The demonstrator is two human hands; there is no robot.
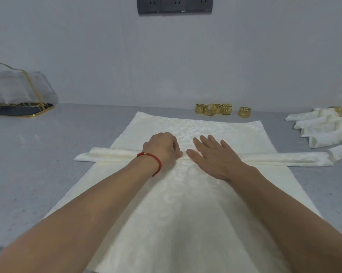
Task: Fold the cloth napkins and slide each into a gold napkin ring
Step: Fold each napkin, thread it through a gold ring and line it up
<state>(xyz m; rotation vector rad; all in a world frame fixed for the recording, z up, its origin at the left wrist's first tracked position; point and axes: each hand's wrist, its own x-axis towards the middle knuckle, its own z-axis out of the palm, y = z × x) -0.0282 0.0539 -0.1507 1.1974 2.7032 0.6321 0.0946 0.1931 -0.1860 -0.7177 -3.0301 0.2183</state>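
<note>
There, at nine o'clock on the grey desk (38, 154), stood a gold-wired holder (18, 89) of pale cloths, while a cream napkin (185, 203) lay spread flat at centre with a long folded napkin strip (284, 157) lying across it. The left hand (163, 148), red bracelet (152, 160) at its wrist, was curled with fingers pinching the strip, and the right hand (215, 156) lay flat and spread beside it. At one o'clock stood five gold napkin rings (222, 109), and at three o'clock lay finished napkins (321, 129) already ringed.

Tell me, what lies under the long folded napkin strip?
Under the folded strip lies a flat cream napkin on the grey table. Both hands cover its middle.
</note>
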